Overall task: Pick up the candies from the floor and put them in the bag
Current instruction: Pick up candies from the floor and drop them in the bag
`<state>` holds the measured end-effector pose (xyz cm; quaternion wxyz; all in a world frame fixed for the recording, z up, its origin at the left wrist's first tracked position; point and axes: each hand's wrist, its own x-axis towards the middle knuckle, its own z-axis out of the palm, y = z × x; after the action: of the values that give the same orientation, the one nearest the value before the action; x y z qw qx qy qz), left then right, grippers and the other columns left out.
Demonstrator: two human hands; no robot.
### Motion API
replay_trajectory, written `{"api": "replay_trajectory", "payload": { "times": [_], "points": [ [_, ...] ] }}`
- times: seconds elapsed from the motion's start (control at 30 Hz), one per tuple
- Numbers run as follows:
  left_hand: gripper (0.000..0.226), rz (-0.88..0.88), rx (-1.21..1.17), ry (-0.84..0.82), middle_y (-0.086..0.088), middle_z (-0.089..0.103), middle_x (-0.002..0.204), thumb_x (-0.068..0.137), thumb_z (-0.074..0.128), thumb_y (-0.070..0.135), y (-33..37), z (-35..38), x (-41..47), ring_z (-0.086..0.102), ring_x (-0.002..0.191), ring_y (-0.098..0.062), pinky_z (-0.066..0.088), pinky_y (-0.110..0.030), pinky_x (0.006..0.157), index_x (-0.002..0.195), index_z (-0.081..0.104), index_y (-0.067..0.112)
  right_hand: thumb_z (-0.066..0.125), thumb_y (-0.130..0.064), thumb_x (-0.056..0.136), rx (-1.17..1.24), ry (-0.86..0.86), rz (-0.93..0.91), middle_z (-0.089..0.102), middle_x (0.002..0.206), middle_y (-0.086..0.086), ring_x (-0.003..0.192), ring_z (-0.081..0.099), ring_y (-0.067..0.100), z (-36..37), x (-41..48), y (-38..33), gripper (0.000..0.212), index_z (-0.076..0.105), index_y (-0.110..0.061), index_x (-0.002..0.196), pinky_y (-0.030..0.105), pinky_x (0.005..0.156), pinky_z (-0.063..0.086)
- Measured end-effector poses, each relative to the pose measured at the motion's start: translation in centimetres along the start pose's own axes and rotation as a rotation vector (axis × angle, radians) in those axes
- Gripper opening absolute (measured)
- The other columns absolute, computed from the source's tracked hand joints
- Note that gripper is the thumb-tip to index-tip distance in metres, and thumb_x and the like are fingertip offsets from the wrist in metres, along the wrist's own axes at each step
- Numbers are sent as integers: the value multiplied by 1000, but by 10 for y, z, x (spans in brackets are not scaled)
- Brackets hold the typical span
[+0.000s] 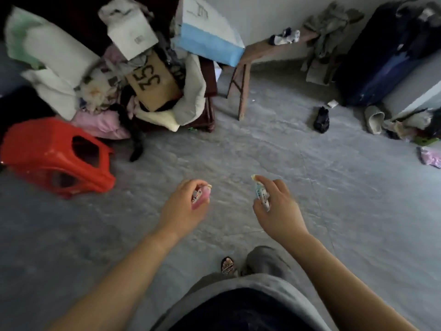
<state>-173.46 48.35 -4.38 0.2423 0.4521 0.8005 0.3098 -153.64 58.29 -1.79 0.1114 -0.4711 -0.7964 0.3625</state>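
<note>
My left hand (185, 207) is closed around a pink-wrapped candy (200, 198), its wrapper end poking out past my fingers. My right hand (278, 206) grips a candy in a blue and white wrapper (261, 193), whose yellowish tip sticks up above my thumb. Both hands hover above the bare grey floor (238, 151) in the middle of the view. I see no loose candies lying on the floor. Which item is the task's bag I cannot tell; a white and blue paper bag (210, 41) leans in the pile at the back.
A tipped red plastic stool (55, 158) lies at left. Behind it is a pile of pillows, cloths and a cardboard box (152, 84). A wooden bench (262, 53) stands at the back, a dark suitcase (381, 58) at right. My sandalled foot (228, 266) is below.
</note>
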Motion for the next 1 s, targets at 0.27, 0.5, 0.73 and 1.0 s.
{"api": "replay_trajectory", "payload": {
  "times": [0.27, 0.5, 0.73, 1.0],
  "points": [
    [24, -364, -94, 277, 11, 63, 98, 91, 51, 39, -84, -63, -24, 56, 82, -1, 47, -25, 74, 106, 60, 24, 56, -19, 86, -86, -308, -237, 49, 117, -1, 85, 49, 12, 74, 91, -62, 46, 44, -29, 129, 26, 71, 38],
    [24, -542, -159, 442, 6, 61, 100, 91, 50, 39, -132, -141, 41, 57, 87, -5, 48, -25, 79, 107, 59, 24, 56, -18, 86, -138, -458, -455, 46, 118, -6, 83, 49, 9, 136, 227, -168, 48, 43, -34, 130, 12, 63, 34],
    [25, -763, -137, 710, 10, 58, 105, 89, 54, 37, -198, -228, 34, 55, 89, -4, 43, -20, 76, 112, 58, 27, 58, -12, 80, -92, -653, -860, 50, 112, 0, 97, 54, 16, 263, 282, -351, 54, 47, -30, 129, 26, 79, 40],
    [28, -1094, -182, 1000, 10, 58, 106, 87, 58, 33, -294, -296, -78, 57, 88, -7, 48, -26, 76, 114, 57, 27, 60, -7, 77, -45, -1012, -1137, 53, 111, 2, 103, 51, 12, 428, 195, -478, 54, 51, -24, 127, 15, 88, 36]
  ]
}}
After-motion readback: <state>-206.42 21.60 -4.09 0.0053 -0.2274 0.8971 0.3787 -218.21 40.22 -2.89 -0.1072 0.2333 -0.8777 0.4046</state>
